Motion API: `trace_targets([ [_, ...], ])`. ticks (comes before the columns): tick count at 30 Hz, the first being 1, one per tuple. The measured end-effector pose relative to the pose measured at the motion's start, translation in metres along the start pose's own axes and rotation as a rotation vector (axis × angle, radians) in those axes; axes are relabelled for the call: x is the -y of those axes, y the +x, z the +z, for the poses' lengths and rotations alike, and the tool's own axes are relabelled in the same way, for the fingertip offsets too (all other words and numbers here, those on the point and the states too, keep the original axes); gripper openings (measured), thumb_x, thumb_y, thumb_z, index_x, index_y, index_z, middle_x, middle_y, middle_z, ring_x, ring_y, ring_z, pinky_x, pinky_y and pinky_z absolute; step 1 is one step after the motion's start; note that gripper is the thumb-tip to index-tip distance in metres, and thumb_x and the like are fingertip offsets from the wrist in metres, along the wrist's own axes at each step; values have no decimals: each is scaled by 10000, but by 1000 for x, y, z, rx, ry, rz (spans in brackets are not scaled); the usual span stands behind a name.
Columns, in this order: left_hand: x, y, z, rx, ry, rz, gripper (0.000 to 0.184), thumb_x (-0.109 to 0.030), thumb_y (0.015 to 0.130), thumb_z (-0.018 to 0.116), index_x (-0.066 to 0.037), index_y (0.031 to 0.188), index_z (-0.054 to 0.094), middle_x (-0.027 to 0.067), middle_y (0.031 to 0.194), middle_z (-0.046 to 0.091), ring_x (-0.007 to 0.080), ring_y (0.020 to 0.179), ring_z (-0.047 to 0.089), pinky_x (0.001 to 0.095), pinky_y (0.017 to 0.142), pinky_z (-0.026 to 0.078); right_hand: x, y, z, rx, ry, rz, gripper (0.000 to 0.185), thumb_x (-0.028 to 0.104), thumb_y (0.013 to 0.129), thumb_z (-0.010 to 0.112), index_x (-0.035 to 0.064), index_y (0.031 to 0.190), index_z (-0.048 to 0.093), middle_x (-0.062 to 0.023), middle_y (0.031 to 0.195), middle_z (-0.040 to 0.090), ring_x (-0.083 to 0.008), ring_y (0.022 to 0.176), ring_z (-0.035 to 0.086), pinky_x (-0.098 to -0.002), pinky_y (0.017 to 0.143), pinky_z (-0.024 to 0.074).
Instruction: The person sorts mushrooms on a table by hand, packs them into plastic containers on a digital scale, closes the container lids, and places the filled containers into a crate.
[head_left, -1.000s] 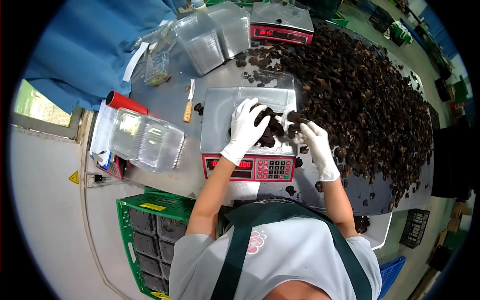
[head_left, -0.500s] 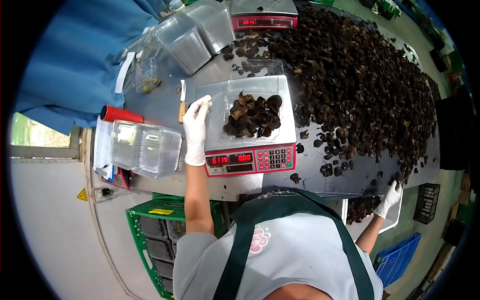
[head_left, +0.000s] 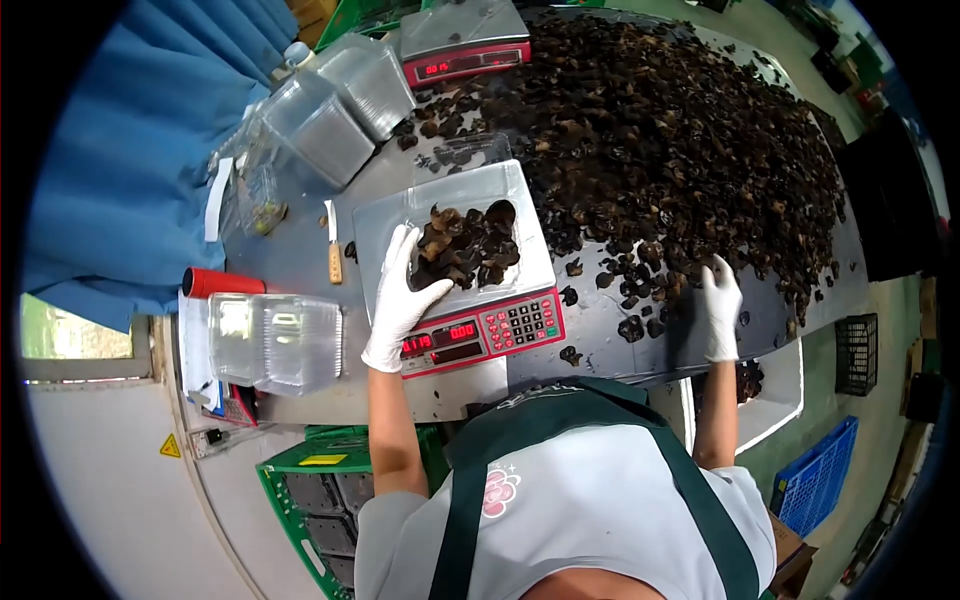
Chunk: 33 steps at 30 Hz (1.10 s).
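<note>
A clear plastic box [head_left: 516, 262] holding dark wood ear mushrooms [head_left: 468, 246] rests on the tray of a red digital scale [head_left: 480, 335]. My left hand [head_left: 404, 300], in a white glove, is at the box's near left corner, fingers along its left side and thumb across the near side. My right hand [head_left: 722, 305], also gloved, is over the near edge of the large wood ear heap [head_left: 680, 140], its fingers slightly bent and apart. Nothing shows in its grasp. Loose wood ear pieces [head_left: 632, 328] lie just left of it.
A wooden-handled knife [head_left: 334, 245] lies left of the scale. Stacked clear boxes [head_left: 320, 130] and open ones [head_left: 275, 340] are farther left. A second scale [head_left: 465, 50] stands at the back. Below the right table edge is a white bin [head_left: 785, 405]; a green crate [head_left: 320, 460] is below left.
My left hand has come down from above the scale's left side to the box. My right hand has moved up and left from the white bin to the heap. The view has shifted.
</note>
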<state>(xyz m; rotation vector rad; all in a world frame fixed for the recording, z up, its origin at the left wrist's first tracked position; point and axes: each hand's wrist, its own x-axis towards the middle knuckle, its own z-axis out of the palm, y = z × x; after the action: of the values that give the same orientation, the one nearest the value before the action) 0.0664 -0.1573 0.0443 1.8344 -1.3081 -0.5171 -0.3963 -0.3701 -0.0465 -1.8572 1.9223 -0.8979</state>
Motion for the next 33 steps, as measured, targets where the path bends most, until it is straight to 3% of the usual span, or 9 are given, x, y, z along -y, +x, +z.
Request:
trace_targets([
  [5, 9, 8, 17, -285, 200, 32, 548, -252, 754, 781, -51, 1228, 594, 172, 1344, 505, 311, 1254, 454, 383, 1048, 371, 102, 12, 62, 200, 100, -209, 365, 245, 821, 672, 76, 1142, 625, -140, 1063, 673, -318, 910, 648, -383, 836, 512],
  [11, -2, 51, 28, -333, 346, -3, 343, -226, 798, 728, -103, 1111, 658, 71, 947, 652, 243, 949, 582, 389, 858, 450, 148, 7, 134, 381, -330, -450, 706, 376, 730, 774, 98, 1318, 501, -194, 1411, 432, -380, 1195, 482, -437, 973, 446],
  [14, 26, 70, 33, -308, 459, 54, 253, -203, 808, 711, -99, 1039, 692, 78, 892, 671, 214, 847, 623, 360, 796, 479, 146, -12, 148, 432, -394, -586, 541, 274, 747, 754, 94, 1225, 577, -176, 1381, 468, -349, 1072, 537, -399, 875, 504],
  [17, 32, 72, 32, -381, -48, -71, 158, -131, 849, 678, -58, 984, 718, 60, 856, 711, 90, 686, 624, 238, 643, 487, 120, -23, 154, 330, -165, -572, 272, 131, 771, 693, 81, 1033, 642, -127, 1271, 577, -306, 996, 574, -371, 823, 519],
  [21, 32, 62, 20, -345, -470, -252, 153, -51, 886, 645, 4, 1019, 694, -8, 884, 678, 42, 755, 571, 190, 659, 458, 107, -26, 141, 303, 119, -504, 150, 54, 767, 681, 55, 917, 672, -128, 1120, 662, -301, 989, 620, -365, 859, 508],
  [24, 28, 56, 16, -375, -639, -260, 166, -54, 892, 644, 10, 1039, 687, 8, 902, 682, 47, 772, 579, 187, 669, 460, 122, -25, 127, 358, 336, -283, 149, 67, 792, 694, 36, 938, 687, -152, 1099, 675, -283, 1017, 647, -336, 896, 499],
  [27, 26, 52, 12, -370, -622, -229, 165, -55, 903, 634, 6, 1047, 686, 25, 935, 683, 67, 825, 600, 204, 756, 477, 174, -25, 102, 345, 448, -329, 167, 92, 808, 703, 27, 961, 694, -147, 1094, 684, -237, 1032, 660, -305, 910, 493],
  [32, 14, 46, 6, -385, -583, -187, 163, -55, 906, 629, 12, 1044, 685, 39, 958, 684, 87, 863, 608, 218, 808, 474, 273, -48, 64, 804, 714, -139, 290, 133, 824, 707, 37, 1094, 662, -149, 1269, 601, -214, 1067, 636, -322, 878, 514],
  [33, 9, 44, 4, -395, -550, -187, 165, -55, 906, 628, 13, 1045, 684, 38, 957, 684, 90, 862, 609, 218, 809, 474, 269, -50, 82, 688, 662, -487, 422, 184, 820, 722, 75, 1212, 610, -154, 1271, 593, -232, 1066, 636, -334, 856, 529],
])
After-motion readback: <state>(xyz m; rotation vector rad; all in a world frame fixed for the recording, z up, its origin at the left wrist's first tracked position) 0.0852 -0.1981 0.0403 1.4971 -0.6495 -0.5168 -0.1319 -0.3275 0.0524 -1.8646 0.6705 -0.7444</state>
